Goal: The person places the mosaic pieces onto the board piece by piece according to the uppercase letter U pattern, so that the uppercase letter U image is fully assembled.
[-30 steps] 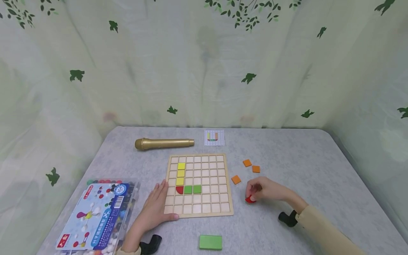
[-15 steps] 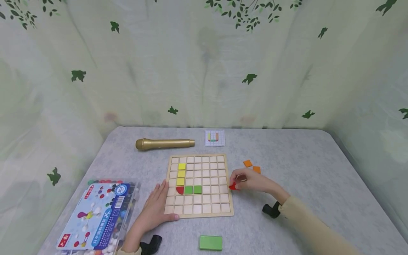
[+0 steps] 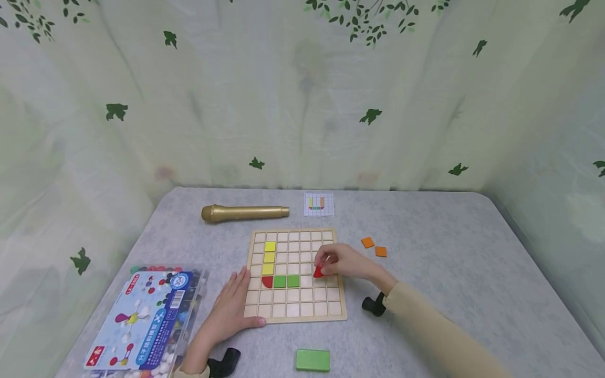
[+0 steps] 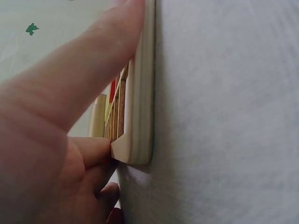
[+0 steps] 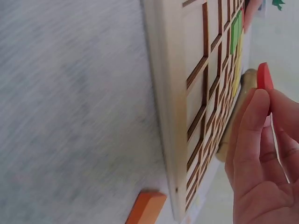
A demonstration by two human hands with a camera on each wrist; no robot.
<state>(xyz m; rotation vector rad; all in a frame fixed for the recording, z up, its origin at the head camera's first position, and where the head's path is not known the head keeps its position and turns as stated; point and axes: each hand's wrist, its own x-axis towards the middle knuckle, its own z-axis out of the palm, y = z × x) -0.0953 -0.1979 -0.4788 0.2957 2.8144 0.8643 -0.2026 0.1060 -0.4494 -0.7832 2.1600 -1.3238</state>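
Observation:
A wooden grid board (image 3: 285, 310) lies on the table, bearing a column of yellow square tiles (image 3: 269, 258), a red quarter-round tile (image 3: 267, 282) and two green square tiles (image 3: 286, 281) in a row. Along its left side rests my left hand (image 3: 230, 304), fingers straight and thumb at the near edge. My right hand (image 3: 342, 261) pinches a red tile (image 3: 318, 272) between thumb and fingertips, over the right part of the grid. In the right wrist view that red tile (image 5: 265, 77) stands on edge in the fingertips, apart from the board. Its full outline is partly hidden.
Two orange tiles (image 3: 374, 247) lie right of the board; an orange tile (image 5: 147, 207) shows near its edge in the right wrist view. Behind are a gold microphone (image 3: 246, 212) and a pattern card (image 3: 319, 205). A boxed set (image 3: 142, 320) stands left, a green block (image 3: 313, 360) in front.
My right hand has carried the red tile leftward from the table to above the board, and its arm now covers one orange tile's spot. My left hand has stayed put.

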